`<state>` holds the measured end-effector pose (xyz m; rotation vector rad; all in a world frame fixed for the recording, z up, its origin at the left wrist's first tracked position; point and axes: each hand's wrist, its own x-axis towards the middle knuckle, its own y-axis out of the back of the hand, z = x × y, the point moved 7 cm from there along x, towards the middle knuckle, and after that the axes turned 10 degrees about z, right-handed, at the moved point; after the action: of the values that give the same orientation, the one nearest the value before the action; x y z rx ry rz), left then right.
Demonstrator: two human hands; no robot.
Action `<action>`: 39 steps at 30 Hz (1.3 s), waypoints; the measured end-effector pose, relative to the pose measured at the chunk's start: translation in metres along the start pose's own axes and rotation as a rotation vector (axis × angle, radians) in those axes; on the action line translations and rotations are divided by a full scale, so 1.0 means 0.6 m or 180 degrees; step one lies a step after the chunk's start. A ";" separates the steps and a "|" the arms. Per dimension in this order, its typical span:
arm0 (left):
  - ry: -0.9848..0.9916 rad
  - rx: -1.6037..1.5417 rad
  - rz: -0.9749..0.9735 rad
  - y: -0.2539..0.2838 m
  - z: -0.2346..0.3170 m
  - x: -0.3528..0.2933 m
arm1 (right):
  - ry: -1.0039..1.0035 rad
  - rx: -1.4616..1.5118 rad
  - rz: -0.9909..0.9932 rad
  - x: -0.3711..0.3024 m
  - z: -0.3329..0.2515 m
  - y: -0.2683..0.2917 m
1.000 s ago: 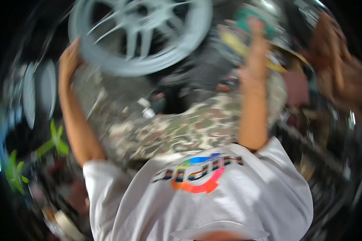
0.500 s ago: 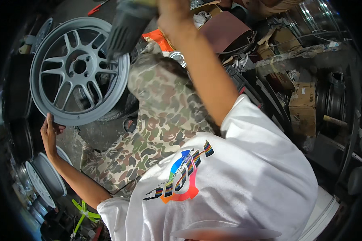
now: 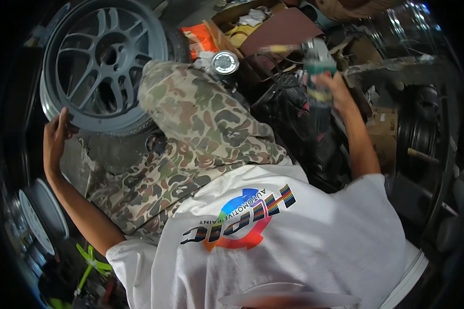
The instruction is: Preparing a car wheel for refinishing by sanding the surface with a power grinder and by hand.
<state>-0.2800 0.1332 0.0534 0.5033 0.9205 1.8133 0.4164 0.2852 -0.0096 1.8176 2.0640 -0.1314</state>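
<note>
A grey multi-spoke alloy wheel [image 3: 107,55] leans at the upper left, above a tyre [image 3: 176,44]. My left hand [image 3: 55,138] grips the wheel's lower left edge, one finger stretched along the rim and the others curled. Off to the right, my right hand [image 3: 335,88] is closed around the body of an angle grinder [image 3: 320,67]. The grinder has a green and black body, a silver head and a yellow side handle; motion blurs it somewhat. It is well away from the wheel. My knee in camouflage trousers [image 3: 191,98] lies between them.
A round lamp [image 3: 225,63] shines beyond my knee. Behind it are an orange bag [image 3: 198,40] and an open cardboard box [image 3: 227,18]. Dark cables and black cases [image 3: 278,105] lie under the grinder. More wheels [image 3: 44,213] and a lime-green stand [image 3: 92,265] are at lower left.
My right hand has swung the grinder away from the wheel, to the right and nearer to me. The wheel has shifted up in view and tilted, with my left hand still at its rim.
</note>
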 end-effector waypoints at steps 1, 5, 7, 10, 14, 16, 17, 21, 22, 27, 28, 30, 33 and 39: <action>0.0023 0.0065 0.0071 0.007 -0.014 -0.004 | -0.0120 -0.0123 -0.0044 -0.002 0.051 0.013; 0.0300 -0.0089 0.0006 0.019 -0.027 -0.058 | -0.1213 0.0398 0.0321 -0.042 0.211 0.050; 0.0343 0.0047 0.0181 0.036 -0.027 -0.082 | -0.1553 0.0476 0.0163 -0.058 0.261 0.087; 0.0667 -0.0250 0.0328 0.056 -0.059 -0.127 | -0.1865 0.0758 0.0465 -0.084 0.306 0.112; 0.1253 -0.0351 0.0413 0.073 -0.161 -0.213 | -0.2020 0.0986 0.0554 -0.091 0.345 0.121; 0.1668 -0.0345 0.0537 0.071 -0.243 -0.273 | -0.1786 0.0932 0.0387 -0.072 0.360 0.111; 0.1784 -0.0322 0.0548 0.051 -0.280 -0.299 | -0.1793 0.0873 0.0292 -0.071 0.373 0.118; 0.2531 -0.0369 0.0374 -0.086 -0.427 -0.397 | -0.1393 -0.0403 0.0877 -0.078 0.367 0.149; 0.2790 -0.0399 0.0287 -0.127 -0.461 -0.422 | -0.1435 -0.0669 0.0776 -0.097 0.336 0.117; 0.3404 -0.0007 -0.0045 -0.275 -0.581 -0.519 | -0.1908 -0.0139 -0.0160 -0.108 0.351 0.110; 0.3619 0.0173 -0.0148 -0.288 -0.583 -0.539 | -0.2141 -0.0040 -0.0222 -0.135 0.336 0.086; 0.3577 0.0390 0.0230 -0.311 -0.587 -0.579 | -0.2343 -0.0323 0.0036 -0.156 0.302 0.044; 0.3703 0.0166 0.0425 -0.353 -0.598 -0.600 | -0.2941 -0.0366 0.0144 -0.163 0.324 0.086; 0.3262 -0.0131 0.0543 -0.441 -0.572 -0.569 | -0.2961 -0.1799 -0.0309 -0.142 0.350 0.148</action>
<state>-0.2198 -0.2451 -0.3433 -0.4644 1.5265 2.2502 0.5570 0.1524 -0.1577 1.0103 1.3240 -0.3114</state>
